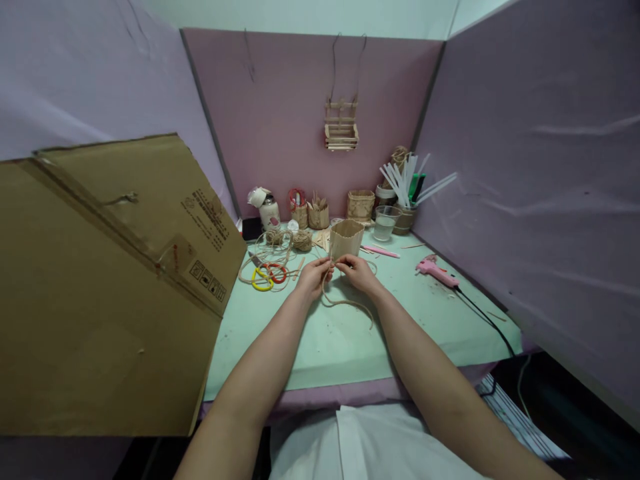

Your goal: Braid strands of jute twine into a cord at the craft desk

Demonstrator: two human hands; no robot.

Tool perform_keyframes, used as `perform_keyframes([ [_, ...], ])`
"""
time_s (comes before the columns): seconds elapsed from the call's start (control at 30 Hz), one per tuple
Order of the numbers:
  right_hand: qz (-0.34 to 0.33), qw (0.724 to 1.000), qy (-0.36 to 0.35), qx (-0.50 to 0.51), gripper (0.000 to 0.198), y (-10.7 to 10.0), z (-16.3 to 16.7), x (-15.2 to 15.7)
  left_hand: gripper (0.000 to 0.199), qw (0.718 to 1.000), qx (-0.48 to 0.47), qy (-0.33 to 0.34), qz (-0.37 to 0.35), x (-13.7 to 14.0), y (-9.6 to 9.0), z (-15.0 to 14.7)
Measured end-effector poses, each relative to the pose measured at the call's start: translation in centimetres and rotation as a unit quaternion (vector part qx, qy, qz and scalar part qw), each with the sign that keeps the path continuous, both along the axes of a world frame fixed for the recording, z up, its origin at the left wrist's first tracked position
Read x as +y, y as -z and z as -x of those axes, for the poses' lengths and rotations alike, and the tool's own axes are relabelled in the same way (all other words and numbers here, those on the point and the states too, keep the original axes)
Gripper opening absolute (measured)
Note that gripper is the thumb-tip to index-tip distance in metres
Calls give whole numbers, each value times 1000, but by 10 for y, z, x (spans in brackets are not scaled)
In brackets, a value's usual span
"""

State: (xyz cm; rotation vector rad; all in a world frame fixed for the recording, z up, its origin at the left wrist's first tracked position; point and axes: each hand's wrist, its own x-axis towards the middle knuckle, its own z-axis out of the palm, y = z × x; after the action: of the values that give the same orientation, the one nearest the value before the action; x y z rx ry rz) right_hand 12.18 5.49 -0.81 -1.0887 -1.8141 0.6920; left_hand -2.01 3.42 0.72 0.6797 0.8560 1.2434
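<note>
Both hands meet over the table, close in front of a pale wooden-stick cup [346,239] with a scalloped rim. Fingers of my left hand [316,276] are closed on a piece of jute twine [345,303], whose loose end curves down onto the tabletop. Beside it, my right hand [356,270] pinches the same twine between thumb and fingers. The exact spot where the twine passes between the fingertips is too small to make out. Left of the hands lie scissors [270,275] with yellow and red handles, among loops of twine.
A pink glue gun [436,272] with a black cord lies at the right. At the back stand a clear cup of liquid [385,223], glue sticks [407,180], a twine ball [302,241] and a jar [269,212]. A cardboard sheet [120,287] leans at the left.
</note>
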Motion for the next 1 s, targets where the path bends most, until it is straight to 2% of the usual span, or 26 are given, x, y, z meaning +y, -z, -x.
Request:
perform_keyframes([
  [0.13,2,1000,16,-3,22,1,-1,1,12,999,-41,28,8,-3,-4,-2],
  [0.33,9,995,76,-71,19,5,-3,4,12,998,-51,30,-18,-7,-7,-2],
  [0.6,7,977,166,-132,13,17,-10,12,14,999,-19,36,-25,-11,-12,-4],
  [0.73,3,978,169,-125,12,21,-11,15,16,998,-12,41,-35,-11,-13,-3],
  [0.8,-14,979,170,-113,10,18,-9,13,17,999,-5,31,-40,-9,-11,-3],
  [0.9,-73,977,180,-85,20,9,-5,6,16,999,30,1,-45,-6,-5,-3],
  [1.0,-141,980,131,-50,24,-1,1,-3,14,993,101,-37,-55,-1,2,-5],
])
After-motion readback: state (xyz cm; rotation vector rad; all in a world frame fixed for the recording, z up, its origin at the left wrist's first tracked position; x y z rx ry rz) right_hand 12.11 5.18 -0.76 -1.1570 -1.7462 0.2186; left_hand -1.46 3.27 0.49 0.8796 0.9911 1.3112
